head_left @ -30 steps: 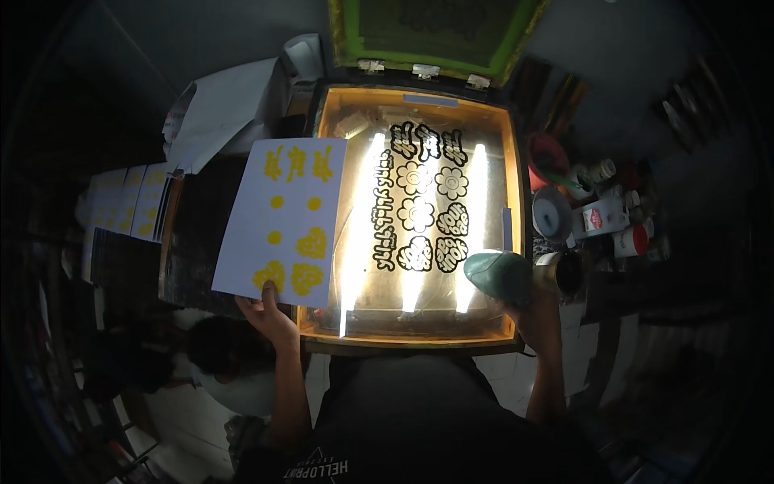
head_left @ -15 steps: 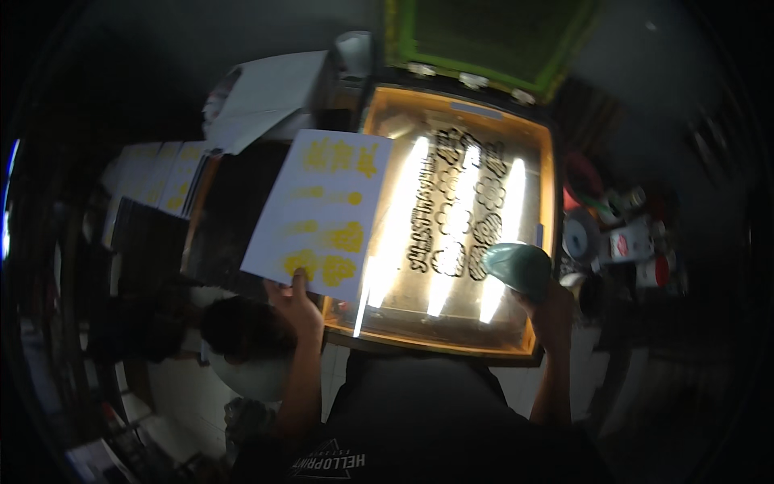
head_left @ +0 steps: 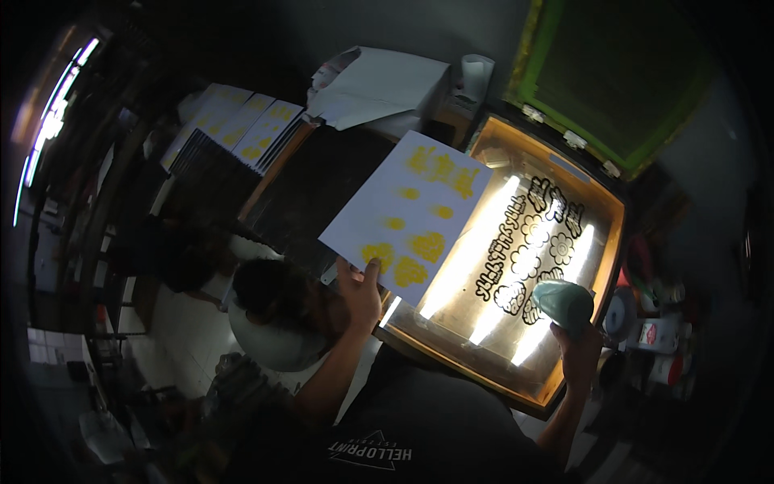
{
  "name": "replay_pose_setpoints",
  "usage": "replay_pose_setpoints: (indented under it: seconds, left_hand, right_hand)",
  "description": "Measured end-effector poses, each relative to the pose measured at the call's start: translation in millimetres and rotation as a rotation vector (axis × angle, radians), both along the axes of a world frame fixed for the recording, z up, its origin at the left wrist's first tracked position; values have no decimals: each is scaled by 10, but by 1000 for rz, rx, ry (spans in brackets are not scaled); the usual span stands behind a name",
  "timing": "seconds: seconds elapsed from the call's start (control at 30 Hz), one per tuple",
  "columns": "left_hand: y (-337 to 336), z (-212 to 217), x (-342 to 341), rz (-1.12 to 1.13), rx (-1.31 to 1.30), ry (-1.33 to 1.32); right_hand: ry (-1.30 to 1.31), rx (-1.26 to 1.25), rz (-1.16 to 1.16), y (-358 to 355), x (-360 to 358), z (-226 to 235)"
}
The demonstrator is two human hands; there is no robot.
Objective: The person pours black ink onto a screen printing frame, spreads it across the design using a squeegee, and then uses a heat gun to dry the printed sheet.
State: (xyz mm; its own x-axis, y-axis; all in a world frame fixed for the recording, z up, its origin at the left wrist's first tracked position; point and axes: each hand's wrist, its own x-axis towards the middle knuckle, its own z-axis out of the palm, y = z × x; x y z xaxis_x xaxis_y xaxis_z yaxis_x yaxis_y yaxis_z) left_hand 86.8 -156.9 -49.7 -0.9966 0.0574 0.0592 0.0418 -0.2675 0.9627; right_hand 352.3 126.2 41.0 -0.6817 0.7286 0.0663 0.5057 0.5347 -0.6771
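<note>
My left hand (head_left: 359, 292) grips a white paper sheet (head_left: 379, 198) by its lower edge, thumb on top. Yellow shapes are printed on the sheet, which hangs at the left rim of a lit light table (head_left: 451, 310). In my right hand (head_left: 577, 348), a grey-green hair dryer (head_left: 563, 305) is held over the lower right of the glass, its nose toward the left. Black outlined flowers and lettering (head_left: 532, 246) show on the bright glass. The dryer covers part of the drawing, and its handle is mostly hidden by my fingers.
A green-framed screen (head_left: 613, 81) stands raised on clamps at the light table's far edge. More yellow-printed sheets (head_left: 234, 125) lie on racks at the far left. A person (head_left: 274, 315) is low at the left. Tubs and jars (head_left: 657, 335) stand at the right.
My view has turned left, so the light table appears farther right and tilted. The sheet and the hair dryer stay in my hands, both still near the light table.
</note>
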Motion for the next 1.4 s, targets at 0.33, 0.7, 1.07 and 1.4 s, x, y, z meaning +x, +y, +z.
replay_pose_setpoints:
  seconds: [0.33,0.7,1.07,1.4]
  left_hand:
    - [23,15,15,9,8,6]
    - [12,17,21,7,-11,-8]
    - [49,23,46,34,-36,-50]
    - [57,60,11,20,-69,4]
  right_hand:
    - [5,-175,6,-159,-71,20]
    - [-116,-97,165,-130,-86,-23]
    - [-119,-87,222,-283,-256,-60]
    - [-17,-196,274,-297,-605,28]
